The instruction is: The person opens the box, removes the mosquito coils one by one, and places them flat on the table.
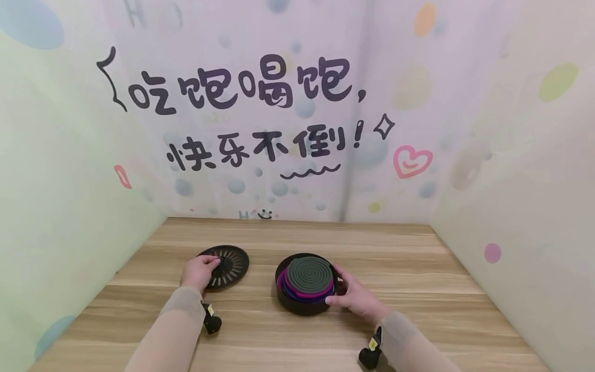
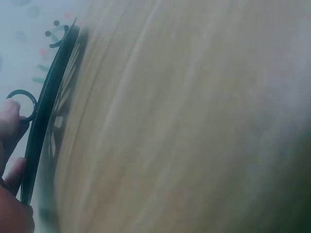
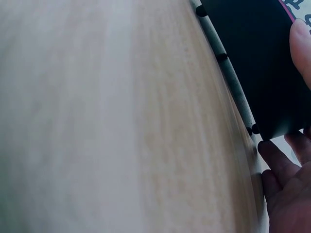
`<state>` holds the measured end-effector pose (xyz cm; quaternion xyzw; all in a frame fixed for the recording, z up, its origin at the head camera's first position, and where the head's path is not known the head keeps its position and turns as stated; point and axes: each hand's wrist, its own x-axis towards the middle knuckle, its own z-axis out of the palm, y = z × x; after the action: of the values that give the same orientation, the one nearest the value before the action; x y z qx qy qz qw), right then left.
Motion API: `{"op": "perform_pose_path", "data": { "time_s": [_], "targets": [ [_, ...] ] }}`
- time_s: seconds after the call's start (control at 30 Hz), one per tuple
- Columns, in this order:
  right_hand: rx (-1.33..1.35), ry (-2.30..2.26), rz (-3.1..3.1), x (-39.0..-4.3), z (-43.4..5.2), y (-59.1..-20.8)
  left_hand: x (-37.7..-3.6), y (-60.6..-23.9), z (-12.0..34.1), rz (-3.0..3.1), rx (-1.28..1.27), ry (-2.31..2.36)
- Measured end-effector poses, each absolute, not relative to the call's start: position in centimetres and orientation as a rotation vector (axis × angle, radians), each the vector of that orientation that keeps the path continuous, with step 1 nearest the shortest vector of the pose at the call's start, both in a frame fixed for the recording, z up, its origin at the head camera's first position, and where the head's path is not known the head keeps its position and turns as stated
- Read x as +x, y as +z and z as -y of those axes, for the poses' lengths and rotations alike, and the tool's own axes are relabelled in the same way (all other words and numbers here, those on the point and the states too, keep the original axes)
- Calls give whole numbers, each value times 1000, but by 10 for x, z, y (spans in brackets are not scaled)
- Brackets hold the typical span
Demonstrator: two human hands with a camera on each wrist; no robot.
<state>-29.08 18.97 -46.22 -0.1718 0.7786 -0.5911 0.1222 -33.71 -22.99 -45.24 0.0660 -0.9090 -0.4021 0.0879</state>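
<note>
Pastel walls with dots, a pink heart and dark lettering are enclosing a pale wood-grain bench (image 1: 372, 258). On it, the left hand (image 1: 199, 272) is pinching the small centre ring of a flat black slotted round lid (image 1: 228, 264), lying left of a round black holder (image 1: 302, 302). The right hand (image 1: 355, 297) is curling its grip around that holder's right wall; coloured spiral coils (image 1: 309, 276) are stacked inside. Tilting it could spill or snap those brittle-looking coils, I judge.
</note>
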Motion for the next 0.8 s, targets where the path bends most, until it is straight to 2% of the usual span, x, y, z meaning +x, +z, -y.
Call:
{"op": "perform_pose_path", "data": {
  "time_s": [0.6, 0.8],
  "targets": [
    [-521, -1746, -2231, -292, -190, -465, -342, -468, 238, 2699, 151, -1252],
    [-522, -1756, -2230, -293, -191, -466, -343, -461, 239, 2653, 178, -1296]
  ]
}}
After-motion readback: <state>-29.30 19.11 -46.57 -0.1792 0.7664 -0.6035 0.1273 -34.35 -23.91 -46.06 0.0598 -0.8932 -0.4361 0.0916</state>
